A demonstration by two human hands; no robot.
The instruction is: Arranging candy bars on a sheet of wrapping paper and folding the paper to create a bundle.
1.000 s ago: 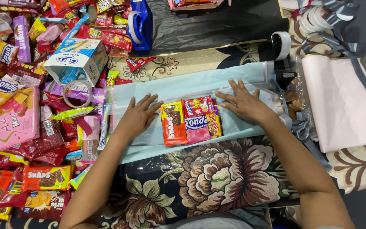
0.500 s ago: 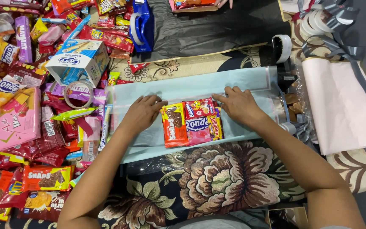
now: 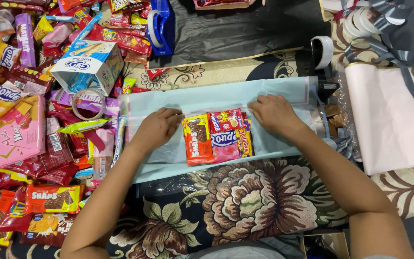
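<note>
Pressing two hands, one sheet, four snack packs

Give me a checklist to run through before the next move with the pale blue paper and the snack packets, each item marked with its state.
1. Snack packets grouped together on the pale blue paper: ok, they lie side by side in one bunch.
2. Left hand flat on the paper, left of the packets: ok.
3. Right hand flat on the paper, right of the packets: ok.
4. Paper lying smooth: not ok, creases show near both hands.
5. Tape roll free to pick up: ok, it lies on the snack pile beside the paper's left end.
6. Paper wide enough to close over the packets: cannot tell.
</note>
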